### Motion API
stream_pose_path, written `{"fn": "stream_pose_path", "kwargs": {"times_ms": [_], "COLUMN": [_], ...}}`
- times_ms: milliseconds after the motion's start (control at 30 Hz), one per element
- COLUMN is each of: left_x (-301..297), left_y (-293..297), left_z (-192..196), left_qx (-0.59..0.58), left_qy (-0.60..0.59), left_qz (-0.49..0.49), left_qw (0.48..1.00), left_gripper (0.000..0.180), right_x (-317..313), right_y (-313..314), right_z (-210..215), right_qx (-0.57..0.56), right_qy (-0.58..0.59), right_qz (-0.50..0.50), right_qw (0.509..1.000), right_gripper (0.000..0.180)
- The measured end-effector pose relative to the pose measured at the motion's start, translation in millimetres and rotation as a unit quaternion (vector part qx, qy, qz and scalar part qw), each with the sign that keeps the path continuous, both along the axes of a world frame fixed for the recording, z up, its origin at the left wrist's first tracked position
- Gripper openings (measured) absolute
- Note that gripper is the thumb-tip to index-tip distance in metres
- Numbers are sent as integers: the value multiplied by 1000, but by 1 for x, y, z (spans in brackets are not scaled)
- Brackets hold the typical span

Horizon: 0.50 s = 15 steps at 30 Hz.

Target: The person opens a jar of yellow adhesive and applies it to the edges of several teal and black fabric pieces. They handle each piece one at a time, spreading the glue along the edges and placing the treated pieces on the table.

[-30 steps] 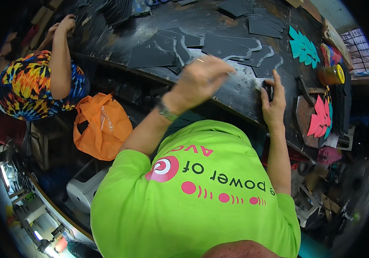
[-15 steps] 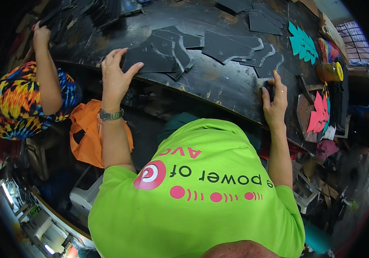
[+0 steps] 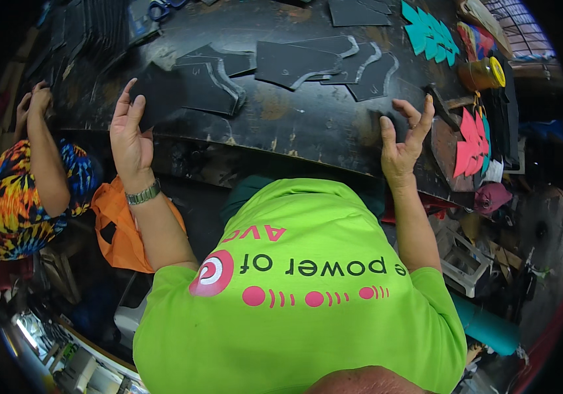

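Black flat cut-out pieces (image 3: 298, 64) lie overlapping in a row on the dark table (image 3: 275, 141), each with a pale band along one curved edge. My left hand (image 3: 130, 134), with a metal watch on its wrist, is at the table's near edge beside the leftmost piece (image 3: 163, 88). Its fingers are spread and nothing is in them. To the right, my right hand (image 3: 405, 141) is over the near edge, close to the rightmost piece (image 3: 377, 80). Its fingers are apart and bent, holding nothing.
Stacked black pieces (image 3: 88, 33) and blue-handled scissors (image 3: 160, 9) lie far left. Teal pieces (image 3: 429, 34), a yellow-lidded jar (image 3: 482, 73) and pink pieces (image 3: 471, 144) are at the right. A co-worker in a colourful shirt (image 3: 28, 197) sits left, near an orange bag (image 3: 120, 226).
The view has shifted, so the table things appear farther left. My left hand has drawn left, away from the leftmost piece. My right hand now sits farther right of the rightmost piece.
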State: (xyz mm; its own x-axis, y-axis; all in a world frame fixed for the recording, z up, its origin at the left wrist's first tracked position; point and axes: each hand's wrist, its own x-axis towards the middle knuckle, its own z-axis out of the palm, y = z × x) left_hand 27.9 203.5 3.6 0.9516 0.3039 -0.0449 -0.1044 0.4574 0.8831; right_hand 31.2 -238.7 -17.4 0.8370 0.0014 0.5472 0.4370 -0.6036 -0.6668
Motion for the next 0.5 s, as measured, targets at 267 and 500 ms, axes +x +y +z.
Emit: {"fn": "stream_pose_path", "kwargs": {"times_ms": [267, 500], "left_x": [5, -18], "left_y": [-128, -232], "left_z": [3, -7], "left_qx": [-83, 44], "left_qy": [3, 103], "left_qz": [-136, -390], "left_qw": [987, 914], "left_gripper": [38, 26], "right_x": [-32, -23], "right_y": [57, 23], "right_z": [22, 39], "right_qx": [405, 501], "right_qy": [249, 202], "right_qz": [227, 96], "right_qw": [850, 836], "right_gripper": [107, 107]}}
